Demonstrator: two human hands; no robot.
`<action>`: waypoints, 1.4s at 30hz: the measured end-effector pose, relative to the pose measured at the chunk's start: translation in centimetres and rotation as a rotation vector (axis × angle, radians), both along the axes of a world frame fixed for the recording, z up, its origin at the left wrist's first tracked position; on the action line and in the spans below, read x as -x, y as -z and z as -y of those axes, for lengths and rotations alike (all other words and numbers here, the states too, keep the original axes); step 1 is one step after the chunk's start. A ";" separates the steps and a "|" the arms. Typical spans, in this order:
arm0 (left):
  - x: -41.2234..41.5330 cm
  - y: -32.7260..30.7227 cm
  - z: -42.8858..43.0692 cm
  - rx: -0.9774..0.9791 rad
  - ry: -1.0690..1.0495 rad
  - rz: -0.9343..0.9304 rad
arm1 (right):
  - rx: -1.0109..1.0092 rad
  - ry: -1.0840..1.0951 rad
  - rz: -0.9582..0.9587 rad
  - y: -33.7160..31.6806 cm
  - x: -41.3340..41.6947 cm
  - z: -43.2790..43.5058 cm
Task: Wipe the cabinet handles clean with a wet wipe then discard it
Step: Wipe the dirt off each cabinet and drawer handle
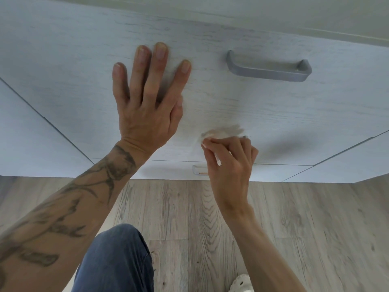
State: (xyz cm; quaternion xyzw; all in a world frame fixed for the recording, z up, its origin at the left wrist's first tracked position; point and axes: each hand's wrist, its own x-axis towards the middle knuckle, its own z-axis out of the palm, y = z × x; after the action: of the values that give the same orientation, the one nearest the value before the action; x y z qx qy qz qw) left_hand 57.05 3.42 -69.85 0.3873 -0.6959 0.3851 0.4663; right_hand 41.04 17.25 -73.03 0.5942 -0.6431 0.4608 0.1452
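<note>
Hands (147, 114) (230, 163), crumpled wipe (221, 132), grainy drawer front (273, 114)

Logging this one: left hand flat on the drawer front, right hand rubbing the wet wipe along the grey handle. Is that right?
Not quite. In the head view the right hand pinches the wet wipe near the lower edge of the drawer front, well below the grey handle, which nothing touches. The left hand does lie flat on the drawer front.
</note>
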 end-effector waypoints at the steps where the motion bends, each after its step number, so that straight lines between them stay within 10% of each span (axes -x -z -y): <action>1: 0.0 0.0 0.0 -0.003 0.002 -0.004 | 0.006 -0.007 -0.004 0.2 0.6 -0.4; 22: -0.2 0.2 0.3 0.011 0.015 -0.018 | -0.015 -0.074 -0.016 0.4 1.4 -0.4; 32: -0.1 -0.2 -0.2 -0.018 0.043 -0.008 | -0.081 0.115 0.355 -0.8 5.7 -1.7; 42: -1.3 5.1 -5.7 -0.380 0.094 0.001 | -0.106 0.023 0.309 -0.5 3.4 -3.6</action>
State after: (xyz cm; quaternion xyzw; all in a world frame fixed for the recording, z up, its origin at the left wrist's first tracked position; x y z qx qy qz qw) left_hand 58.40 9.15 -74.96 0.4353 -0.7736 0.2245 0.4020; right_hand 37.64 20.82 -72.56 0.5156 -0.6880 0.5104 0.0182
